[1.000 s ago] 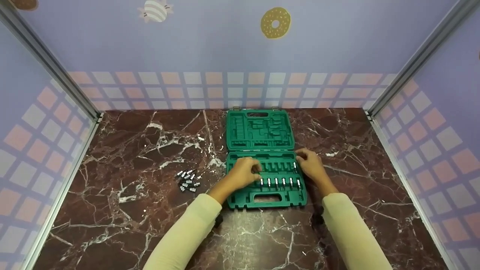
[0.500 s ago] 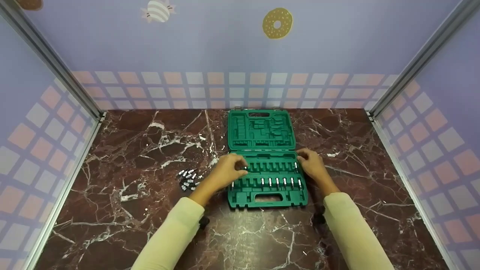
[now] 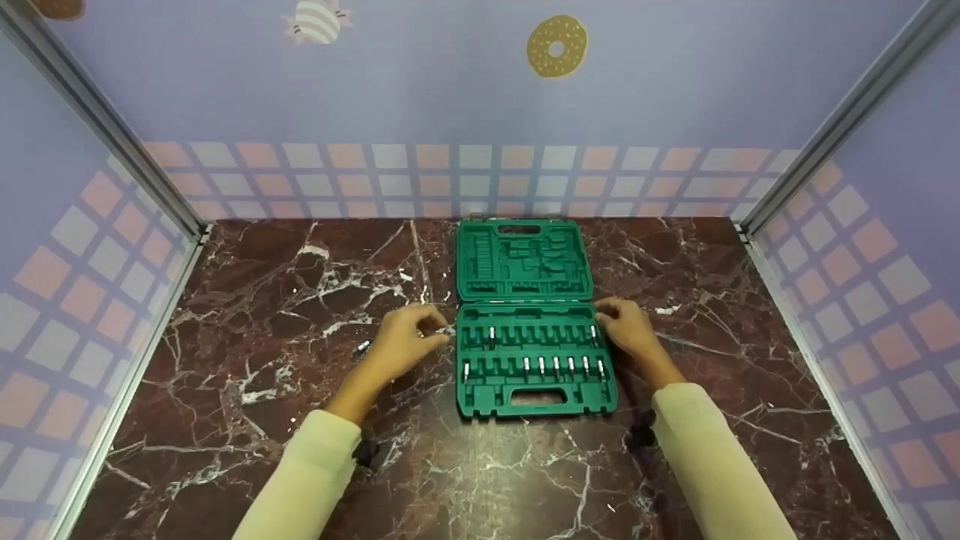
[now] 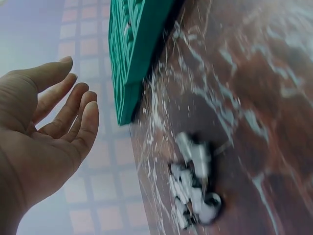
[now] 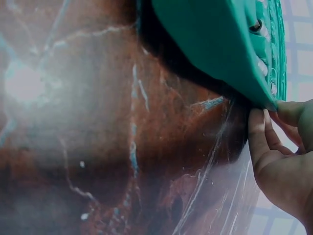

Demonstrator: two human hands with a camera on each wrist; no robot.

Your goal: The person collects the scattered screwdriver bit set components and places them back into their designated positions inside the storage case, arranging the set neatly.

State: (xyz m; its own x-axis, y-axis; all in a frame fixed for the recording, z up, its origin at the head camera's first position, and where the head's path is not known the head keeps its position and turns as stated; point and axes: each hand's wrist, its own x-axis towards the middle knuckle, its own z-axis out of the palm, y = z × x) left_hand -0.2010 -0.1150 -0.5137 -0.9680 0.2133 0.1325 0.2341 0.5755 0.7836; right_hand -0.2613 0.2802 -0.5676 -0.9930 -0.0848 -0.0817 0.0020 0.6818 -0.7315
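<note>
A green plastic socket case (image 3: 487,399) lies unfolded, its moulded lid (image 3: 517,262) toward the back wall. Chrome bit sockets stand in its slots: one at the upper row's left (image 3: 492,336), one at that row's right end (image 3: 593,335), and several along the lower row (image 3: 556,366). My left hand (image 3: 405,337) hovers left of the case, fingers loosely bent and holding nothing. Loose bit sockets (image 4: 193,181) lie piled on the tabletop near it, mostly hidden behind that hand in the head view. My right hand (image 3: 628,328) holds the case's right edge between thumb and fingers.
The brown marbled tabletop (image 3: 255,322) bears white veins and small pale specks. Purple panels with a checked border (image 3: 480,157) rise at the back and both sides, joined by metal corner posts.
My left hand leaves a bit socket in the upper row's left slot and moves left, off the case to beside the loose pile. My right hand stays at the case's edge.
</note>
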